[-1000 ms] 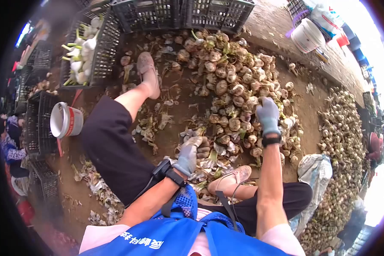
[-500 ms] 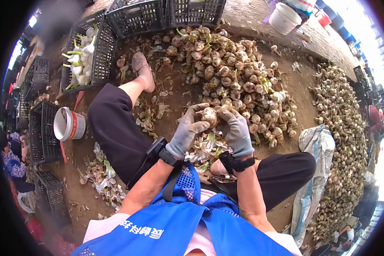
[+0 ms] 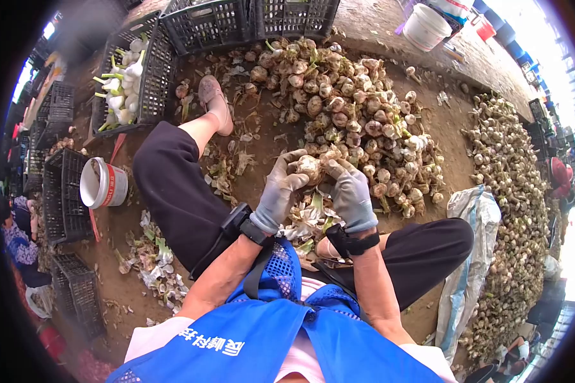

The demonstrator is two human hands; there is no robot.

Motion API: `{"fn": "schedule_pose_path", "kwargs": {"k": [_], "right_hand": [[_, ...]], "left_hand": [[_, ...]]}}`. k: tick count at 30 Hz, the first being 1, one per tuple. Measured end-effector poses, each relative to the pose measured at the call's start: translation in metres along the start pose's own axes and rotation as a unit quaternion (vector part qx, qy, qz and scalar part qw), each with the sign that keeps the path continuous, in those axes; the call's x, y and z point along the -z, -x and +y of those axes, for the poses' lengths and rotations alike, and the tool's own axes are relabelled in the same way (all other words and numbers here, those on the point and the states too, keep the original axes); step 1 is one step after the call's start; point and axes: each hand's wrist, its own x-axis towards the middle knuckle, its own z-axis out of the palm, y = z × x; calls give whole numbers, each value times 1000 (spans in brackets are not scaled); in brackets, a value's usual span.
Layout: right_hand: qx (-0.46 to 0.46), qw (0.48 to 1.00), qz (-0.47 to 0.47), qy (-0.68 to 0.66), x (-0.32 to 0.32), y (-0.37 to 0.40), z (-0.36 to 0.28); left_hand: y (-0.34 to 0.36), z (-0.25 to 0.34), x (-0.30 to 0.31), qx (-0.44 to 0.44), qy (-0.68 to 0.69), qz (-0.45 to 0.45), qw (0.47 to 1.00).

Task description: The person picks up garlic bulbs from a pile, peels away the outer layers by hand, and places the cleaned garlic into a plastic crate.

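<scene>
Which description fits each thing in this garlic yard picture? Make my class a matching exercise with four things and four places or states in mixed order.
Things:
1 garlic bulb
2 white bucket
3 black crate
4 sack

Descriptions:
a on its side, beside the person's left leg
b holds white garlic with green stalks
c between left hand and right hand
d on the ground by the right knee

Pairs: 1-c, 2-a, 3-b, 4-d.

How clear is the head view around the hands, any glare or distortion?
Head view: strong fisheye bending inside a black rim; the left hand and right hand with the garlic bulb are sharp and evenly lit at centre; the far right edge is blown out white; the top left corner is smeared.
</scene>
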Motion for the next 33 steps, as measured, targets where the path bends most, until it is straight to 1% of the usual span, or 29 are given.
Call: {"fn": "schedule_pose_path", "kwargs": {"k": [1,2,3,4,5,7,9,11,12,14,17,18,19,20,21,22,23,25,27,29,31,33], "right_hand": [[12,1000,21,11,-3,-1,3],[31,999,1,8,-6,-1,3],[28,1000,0,8,-7,-2,3],[32,999,-4,21,-8,-2,3],[38,999,-7,33,-9,-3,3],[44,999,-3,24,-1,-9,14],[39,999,-2,-15,1,-10,16],[40,999,11,-34,5,-10,15],[35,999,13,-25,8,-9,12],[38,999,15,7,16,-6,7],[2,991,-36,131,29,-4,-2],[-23,979,-49,196,31,-6,0],[-46,962,-61,260,30,-8,1],[0,983,-54,177,22,-8,9],[-16,994,-10,104,20,-5,10],[-9,996,-14,84,16,-5,8],[0,998,-15,62,14,-7,8],[0,999,-4,47,7,-8,12],[-12,998,3,54,-1,-7,13],[-17,998,0,54,-7,-4,7],[1,998,-32,46,-4,-7,10],[5,998,-32,59,-5,-4,7]], "left_hand": [[0,-1,1,1,1,1,1000],[0,-1,2,-3,-30,1,1000],[1,-1,3,-7,-61,3,998],[4,0,1,2,-10,2,1000],[4,1,1,2,-10,4,1000],[4,1,-1,14,130,6,991],[2,-5,6,1,115,-3,993],[-1,-8,11,46,170,0,984],[-4,-10,17,46,170,0,984],[-6,-11,24,96,241,-48,965],[-4,-3,16,95,266,-21,959],[-7,-8,14,72,252,13,965],[-7,-8,12,71,253,9,965],[-5,-6,10,49,183,4,982],[-3,-5,11,26,111,4,994],[-2,-3,11,7,112,-14,994],[1,-1,10,9,111,-12,994],[2,5,4,11,21,2,1000],[3,5,2,4,25,0,1000],[2,0,7,-24,7,0,1000],[0,-7,13,-16,31,0,999],[0,-12,17,-9,55,-2,998]]}}
